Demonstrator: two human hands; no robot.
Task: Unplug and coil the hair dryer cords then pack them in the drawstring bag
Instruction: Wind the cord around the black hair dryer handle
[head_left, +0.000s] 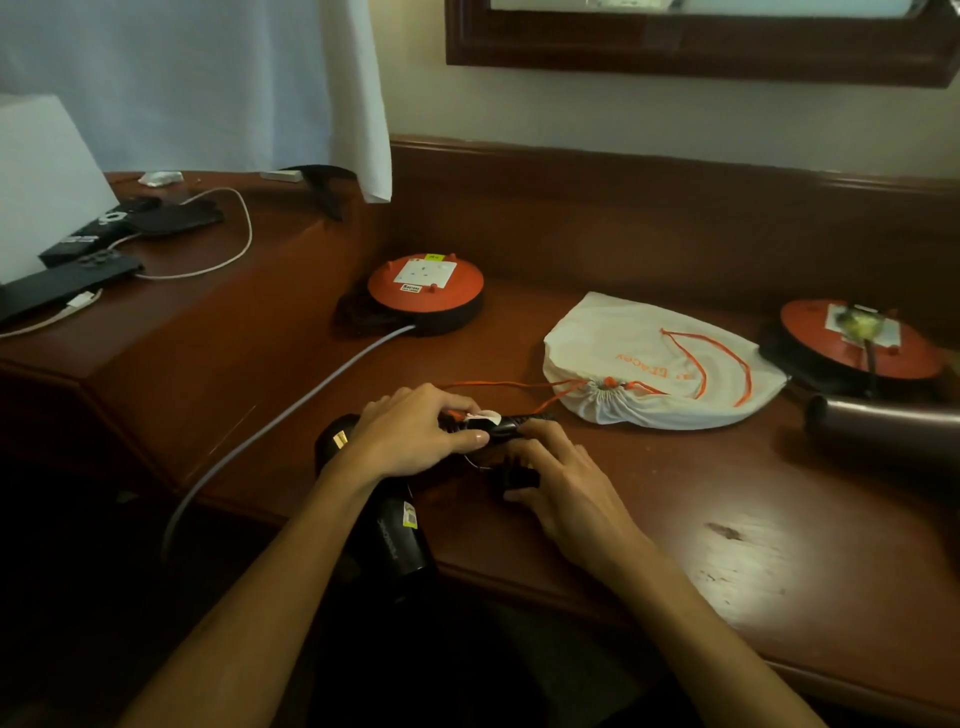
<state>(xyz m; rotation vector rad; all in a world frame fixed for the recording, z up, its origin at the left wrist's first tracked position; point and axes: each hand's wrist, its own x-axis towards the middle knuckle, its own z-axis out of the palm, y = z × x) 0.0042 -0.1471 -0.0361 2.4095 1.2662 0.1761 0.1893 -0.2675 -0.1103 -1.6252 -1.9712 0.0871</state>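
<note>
A black hair dryer (395, 540) lies at the desk's front edge, its barrel pointing toward me. My left hand (415, 431) grips its handle, where the black cord (506, 427) is bundled. My right hand (561, 473) curls its fingers over the cord bundle and the black plug just right of the left hand. The white drawstring bag (660, 364) with orange strings lies flat on the desk beyond my right hand, its mouth cinched. A second, dark brown hair dryer (883, 421) lies at the right edge, its plug still in the right orange socket reel (862, 343).
An orange extension reel (426, 286) with a grey cable (291, 415) sits at the back centre. Phones, remotes and a white charging cable (228, 249) lie on the raised left surface. A white curtain (358, 93) hangs behind. The wooden desk (753, 545) extends to my right.
</note>
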